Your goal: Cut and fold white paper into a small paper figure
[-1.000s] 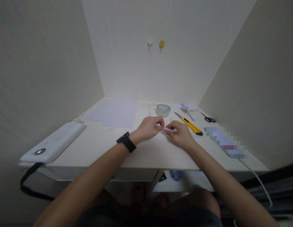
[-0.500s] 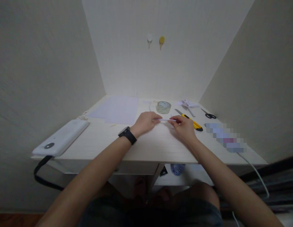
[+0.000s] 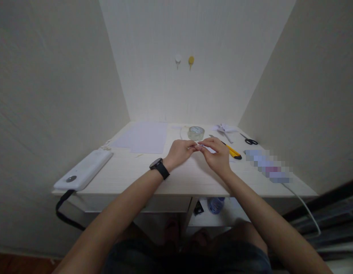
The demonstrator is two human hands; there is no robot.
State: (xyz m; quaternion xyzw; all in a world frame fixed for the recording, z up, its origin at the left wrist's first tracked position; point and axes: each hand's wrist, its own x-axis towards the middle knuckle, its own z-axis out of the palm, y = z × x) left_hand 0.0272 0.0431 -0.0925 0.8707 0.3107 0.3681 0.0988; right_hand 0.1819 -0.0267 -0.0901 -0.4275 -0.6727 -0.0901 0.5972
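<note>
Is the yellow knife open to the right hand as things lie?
Probably yes. The knife lies just beyond the right hand with nothing between them, but that hand and the left hand pinch a small paper strip.

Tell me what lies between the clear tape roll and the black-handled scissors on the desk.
In the head view, between the clear tape roll and the black-handled scissors lie a folded white paper piece and a yellow utility knife.

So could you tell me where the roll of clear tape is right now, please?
In the head view the roll of clear tape lies on the desk just beyond both hands, between the sheet of paper and the yellow utility knife.
</note>
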